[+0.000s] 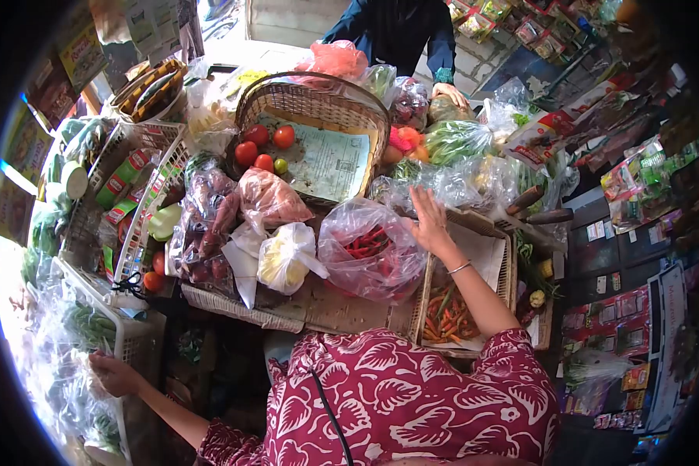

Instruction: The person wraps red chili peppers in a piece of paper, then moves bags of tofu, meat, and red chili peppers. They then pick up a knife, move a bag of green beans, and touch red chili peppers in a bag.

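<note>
My left hand (116,376) is low on the left, its fingers curled against a clear plastic bag (58,365) of vegetables at a white crate. My right hand (431,224) is open with fingers spread, beside a large clear bag (371,260) of red chillies (369,242); its thumb is near the bag's upper right edge. Under my right forearm, a wicker tray (510,272) holds orange chillies (449,314). Left of the chilli bag are a knotted white bag (283,260) with something yellow inside and a bag of pinkish-brown produce (270,198).
A wicker basket (380,124) holds several tomatoes (246,153) and a paper sheet (330,159). Two dark-handled tools (550,217) jut out at right. A white crate (120,334) stands at left. Across the table, another person's hand (450,94) rests near bagged vegetables. Packets hang at right.
</note>
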`<state>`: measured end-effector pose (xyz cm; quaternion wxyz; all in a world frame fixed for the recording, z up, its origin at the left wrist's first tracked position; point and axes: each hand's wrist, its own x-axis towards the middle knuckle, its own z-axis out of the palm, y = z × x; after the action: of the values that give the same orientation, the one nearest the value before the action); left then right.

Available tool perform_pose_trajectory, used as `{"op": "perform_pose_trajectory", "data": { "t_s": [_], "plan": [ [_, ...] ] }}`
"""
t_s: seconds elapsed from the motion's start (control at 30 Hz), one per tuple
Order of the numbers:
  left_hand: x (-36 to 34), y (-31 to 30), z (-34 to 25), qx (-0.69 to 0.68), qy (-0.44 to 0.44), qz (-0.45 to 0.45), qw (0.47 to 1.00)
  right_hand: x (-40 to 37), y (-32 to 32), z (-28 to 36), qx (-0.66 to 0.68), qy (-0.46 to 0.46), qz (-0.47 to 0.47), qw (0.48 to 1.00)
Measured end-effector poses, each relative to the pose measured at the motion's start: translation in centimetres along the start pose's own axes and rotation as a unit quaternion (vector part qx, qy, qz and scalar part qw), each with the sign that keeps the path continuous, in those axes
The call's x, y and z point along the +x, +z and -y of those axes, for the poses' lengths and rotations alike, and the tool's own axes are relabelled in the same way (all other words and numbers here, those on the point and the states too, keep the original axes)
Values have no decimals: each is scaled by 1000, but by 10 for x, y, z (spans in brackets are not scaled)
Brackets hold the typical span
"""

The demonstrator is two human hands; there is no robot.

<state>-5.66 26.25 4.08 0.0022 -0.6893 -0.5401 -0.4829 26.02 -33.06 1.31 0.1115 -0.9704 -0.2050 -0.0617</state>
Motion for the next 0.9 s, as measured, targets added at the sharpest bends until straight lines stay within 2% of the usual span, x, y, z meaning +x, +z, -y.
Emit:
{"op": "perform_pose_trajectory", "data": {
  "t_s": [0.23,0.5,0.9],
  "plan": [
    [1,-5,-6,1,-19,25,1000,2,4,1,-20,1,7,1000],
    [1,-3,-3,-36,47,4,998,1,4,1,-12,-9,3,1000],
    [2,-9,-4,-48,21,61,997,1,2,4,-14,2,-2,1000]
  ]
}}
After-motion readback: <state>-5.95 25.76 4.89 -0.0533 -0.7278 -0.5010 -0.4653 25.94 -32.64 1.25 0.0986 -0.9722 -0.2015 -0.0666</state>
